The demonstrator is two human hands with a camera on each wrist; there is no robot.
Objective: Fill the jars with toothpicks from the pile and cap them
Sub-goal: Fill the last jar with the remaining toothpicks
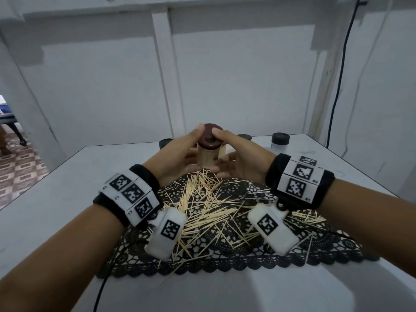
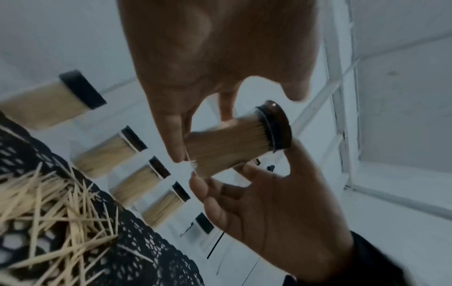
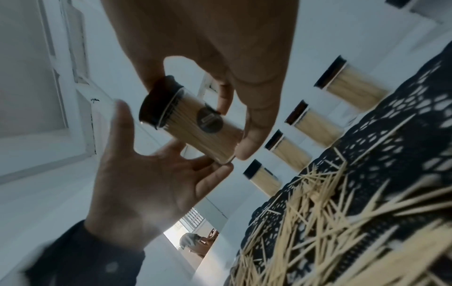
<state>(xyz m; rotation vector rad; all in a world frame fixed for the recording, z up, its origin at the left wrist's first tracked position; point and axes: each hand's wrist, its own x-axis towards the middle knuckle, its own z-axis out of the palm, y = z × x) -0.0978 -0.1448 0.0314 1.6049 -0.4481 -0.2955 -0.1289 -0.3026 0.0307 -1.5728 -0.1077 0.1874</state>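
Both hands hold one jar (image 1: pixel 208 156) up above the far edge of the black lace mat (image 1: pixel 292 251), near the middle of the worktop (image 1: pixel 56 199). The jar is packed tight with toothpicks and its dark brown cap (image 1: pixel 211 134) already sits on the mouth. The left hand (image 1: pixel 177 154) curls its fingers round the jar's side with the thumb up by the cap; the right hand (image 1: pixel 238 158) pinches the jar between thumb at the cap rim and fingertips near the base. Whether the cap is fully seated I cannot tell.

Along the far edge of the worktop stands a row of filled jars (image 2: pixel 110 154) with dark caps on, so much of the work looks done. A loose pile of toothpicks (image 1: pixel 216 210) lies scattered over the mat nearer the person. I judge this jar is about finished and ready to join the row; whether empty jars remain is not shown
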